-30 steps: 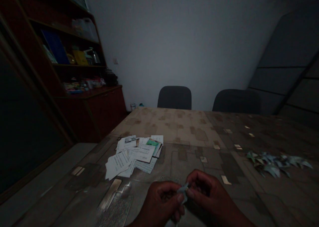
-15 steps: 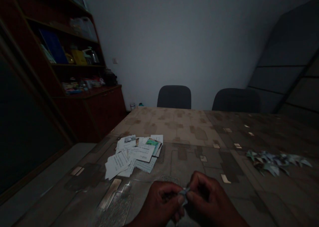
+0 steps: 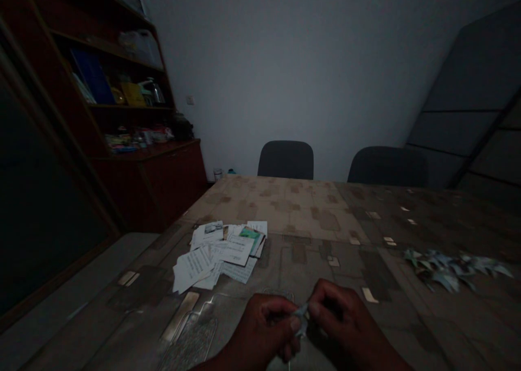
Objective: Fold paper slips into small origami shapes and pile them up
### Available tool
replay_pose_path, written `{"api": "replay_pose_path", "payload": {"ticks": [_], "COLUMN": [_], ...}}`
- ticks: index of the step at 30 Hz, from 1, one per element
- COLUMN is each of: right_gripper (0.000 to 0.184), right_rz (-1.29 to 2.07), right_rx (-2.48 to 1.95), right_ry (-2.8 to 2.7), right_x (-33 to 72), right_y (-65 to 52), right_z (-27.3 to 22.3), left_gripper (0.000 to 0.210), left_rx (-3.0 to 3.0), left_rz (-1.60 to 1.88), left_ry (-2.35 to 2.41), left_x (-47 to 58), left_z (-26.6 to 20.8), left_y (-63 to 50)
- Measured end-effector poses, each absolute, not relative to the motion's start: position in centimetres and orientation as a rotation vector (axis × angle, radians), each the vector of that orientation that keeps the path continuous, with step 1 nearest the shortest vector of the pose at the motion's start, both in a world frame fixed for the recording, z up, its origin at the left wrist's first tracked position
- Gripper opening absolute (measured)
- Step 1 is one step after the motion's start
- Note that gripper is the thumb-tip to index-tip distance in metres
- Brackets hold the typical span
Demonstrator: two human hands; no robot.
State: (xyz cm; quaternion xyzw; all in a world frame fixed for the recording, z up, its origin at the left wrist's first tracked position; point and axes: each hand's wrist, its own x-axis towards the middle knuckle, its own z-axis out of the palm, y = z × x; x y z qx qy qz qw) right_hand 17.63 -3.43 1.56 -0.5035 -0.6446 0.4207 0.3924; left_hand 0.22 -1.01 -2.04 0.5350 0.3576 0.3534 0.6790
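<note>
Near the table's front, my left hand [image 3: 266, 327] pinches a small folded piece of paper [image 3: 302, 312] between thumb and forefinger. My right hand [image 3: 340, 314] meets it from the other side, its thumb and forefinger closed on the paper's right edge. The paper is pale grey-blue and mostly covered by my fingers. To the left lies a loose, overlapping pile of printed paper sheets [image 3: 236, 250], one with a green picture. Off to the right rests a cluster of folded paper pieces [image 3: 448, 270] with pointed corners.
A patterned cloth covers the table [image 3: 293, 197]. Beyond its far edge stand two dark chairs [image 3: 286, 159], [image 3: 386, 164]. A red-brown shelf cabinet [image 3: 171, 167] with various household items is at the left, against a pale wall [image 3: 305, 62].
My right fingers have shifted slightly on the folded paper, and a little more of it shows between the hands. The view has moved a touch; the piles lie as before.
</note>
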Motion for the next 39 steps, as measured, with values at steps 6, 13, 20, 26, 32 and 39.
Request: {"api": "replay_pose_path", "payload": {"ticks": [6,13,20,26,32,39], "right_gripper": [0.038,0.022,0.031,0.034,0.017,0.03], "right_rz": [1.053,0.702,0.848,0.896,0.656,0.963], "right_rx": [-1.238,-1.227,-1.337,-1.342,-1.304,-1.358], "right_ry": [-1.671,-1.988,-1.78,-1.82,-2.037,-1.718], "right_x": [18.2,18.1,18.1,18.5,18.2,18.5], "right_y": [-3.3,-3.4,-3.5,-3.0,-3.3,-3.1], "right_z": [1.4,1.4,0.0,0.5,1.3,0.6], "left_gripper": [0.05,0.037,0.023,0.025,0.018,0.014], "left_rx": [1.154,1.24,1.267,1.332,1.495,1.308], "left_rz": [0.768,0.742,0.754,0.788,0.809,0.824], "left_ry": [0.781,0.796,0.898,0.875,1.001,0.962], "left_x": [0.1,0.3,0.3,0.1,0.3,0.2], "left_z": [-2.8,-2.3,-1.7,-1.9,-1.9,-1.1], "left_y": [-1.0,-1.2,-0.7,-0.8,-1.3,-0.7]}}
